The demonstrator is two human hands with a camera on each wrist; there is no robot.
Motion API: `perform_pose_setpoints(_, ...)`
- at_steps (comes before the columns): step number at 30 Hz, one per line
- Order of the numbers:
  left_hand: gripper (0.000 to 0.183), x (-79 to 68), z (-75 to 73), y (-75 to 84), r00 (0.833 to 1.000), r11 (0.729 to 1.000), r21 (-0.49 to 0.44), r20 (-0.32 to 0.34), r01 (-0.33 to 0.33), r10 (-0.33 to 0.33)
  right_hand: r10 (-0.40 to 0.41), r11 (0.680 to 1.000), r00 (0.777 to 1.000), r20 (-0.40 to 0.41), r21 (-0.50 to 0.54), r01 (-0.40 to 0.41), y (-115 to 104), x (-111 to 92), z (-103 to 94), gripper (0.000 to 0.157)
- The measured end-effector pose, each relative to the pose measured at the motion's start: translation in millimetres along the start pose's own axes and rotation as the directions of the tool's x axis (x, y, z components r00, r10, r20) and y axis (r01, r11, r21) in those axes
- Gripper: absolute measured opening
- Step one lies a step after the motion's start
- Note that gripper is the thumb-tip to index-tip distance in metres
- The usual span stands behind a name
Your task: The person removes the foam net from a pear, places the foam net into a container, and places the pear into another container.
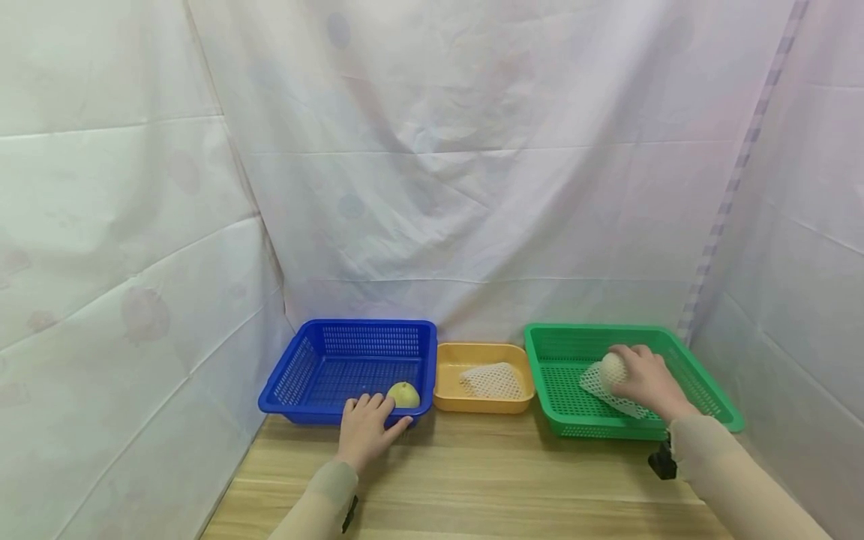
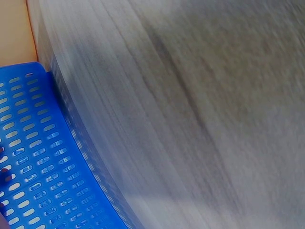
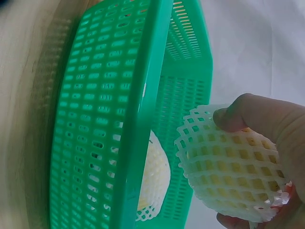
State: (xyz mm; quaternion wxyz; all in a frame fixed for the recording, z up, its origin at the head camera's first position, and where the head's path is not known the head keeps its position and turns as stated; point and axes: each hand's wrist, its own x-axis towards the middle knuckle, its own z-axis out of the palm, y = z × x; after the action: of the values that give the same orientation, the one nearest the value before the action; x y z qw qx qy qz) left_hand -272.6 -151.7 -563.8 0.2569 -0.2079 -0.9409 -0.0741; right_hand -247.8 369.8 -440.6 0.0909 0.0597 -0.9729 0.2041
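At the lower left of the head view's centre, the left hand (image 1: 366, 429) rests over the near rim of the blue basket (image 1: 371, 341), fingers loose and slightly spread beside a bare yellow-green fruit (image 1: 403, 395); light pressure there should suffice. In the lower middle, a foam net sleeve (image 1: 496, 381) lies in the orange tray (image 1: 484, 406) (a light thing, easily dragged). At the lower right, the right hand (image 1: 648, 381) pinches a netted fruit (image 3: 228, 167) above the green basket (image 1: 567, 345); a soft grip through the mesh should avoid bruising. Beneath lies another foam net (image 3: 155, 183), probably filled, though the basket's rim partly hides it.
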Motion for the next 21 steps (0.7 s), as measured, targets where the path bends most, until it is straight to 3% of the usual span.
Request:
perform_pose_setpoints(14,0.046,0.2,1.2,-0.6,1.0,1.0,-0.006,-0.018,-0.004,0.004,-0.035,0.999,0.999,-0.014,-0.001,0.035,-12.9,0.7,-1.3,0.074)
perform_pose_setpoints(21,0.051,0.1,0.1,0.0,1.0,1.0,-0.005,0.004,0.002,-0.002,-0.059,0.998,0.998,-0.02,0.0,0.059,-16.3,2.4,-0.6,0.074)
